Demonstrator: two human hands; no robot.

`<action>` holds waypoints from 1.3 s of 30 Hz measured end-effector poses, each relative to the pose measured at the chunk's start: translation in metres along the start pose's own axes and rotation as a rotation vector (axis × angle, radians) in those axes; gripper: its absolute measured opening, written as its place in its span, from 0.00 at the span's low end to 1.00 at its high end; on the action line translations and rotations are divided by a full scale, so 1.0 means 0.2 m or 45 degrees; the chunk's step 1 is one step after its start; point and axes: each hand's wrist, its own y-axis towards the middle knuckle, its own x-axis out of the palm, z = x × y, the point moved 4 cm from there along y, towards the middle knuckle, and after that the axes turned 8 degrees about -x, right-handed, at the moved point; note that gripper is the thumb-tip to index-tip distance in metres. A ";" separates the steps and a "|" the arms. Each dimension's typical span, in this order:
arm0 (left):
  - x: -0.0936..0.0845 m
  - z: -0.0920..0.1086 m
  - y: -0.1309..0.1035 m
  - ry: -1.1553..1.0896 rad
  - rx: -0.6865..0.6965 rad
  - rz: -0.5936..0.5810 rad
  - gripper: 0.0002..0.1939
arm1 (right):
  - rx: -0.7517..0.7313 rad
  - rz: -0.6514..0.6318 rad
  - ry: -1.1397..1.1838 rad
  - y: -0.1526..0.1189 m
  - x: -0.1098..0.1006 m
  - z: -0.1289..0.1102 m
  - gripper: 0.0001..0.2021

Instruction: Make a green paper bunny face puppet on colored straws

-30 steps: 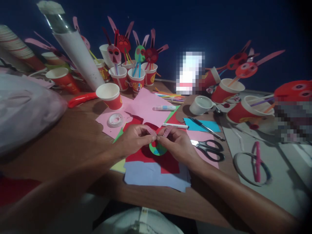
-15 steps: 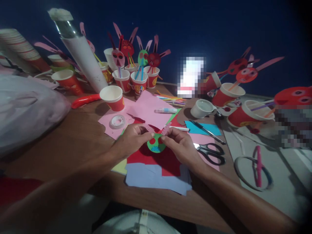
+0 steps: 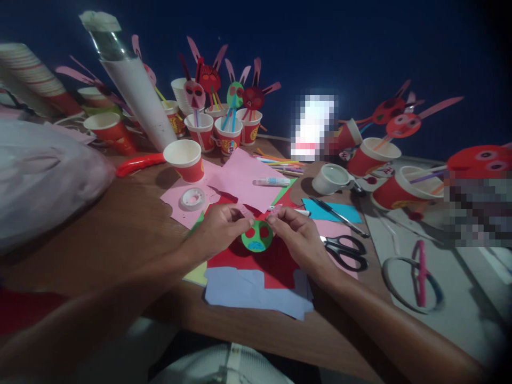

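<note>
A round green paper face with red eyes and a blue mouth is in front of me, over red paper. My left hand is closed in a pinch at its upper left edge, on a small pink paper strip. Just off the upper right edge, my right hand pinches a second pink paper strip between thumb and forefinger. Whether the left thumb also grips the green face, I cannot tell. Black-handled scissors lie beside my right hand.
A tape roll, an open paper cup and a glue stick lie beyond my hands. A pen and a white mug are on the right. Behind stand several cups with paper rabbit heads. A plastic bag fills the left.
My right fingers have shifted slightly up and right, off the green face, so its right red eye shows fully. The left hand has barely moved.
</note>
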 end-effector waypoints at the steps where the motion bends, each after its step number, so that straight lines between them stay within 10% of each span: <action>1: 0.00 0.00 0.00 0.005 0.005 -0.001 0.03 | -0.003 -0.003 -0.010 0.00 0.00 0.00 0.12; 39: 0.03 0.08 -0.07 0.454 0.429 0.146 0.03 | 0.085 0.122 0.100 0.01 -0.03 0.02 0.12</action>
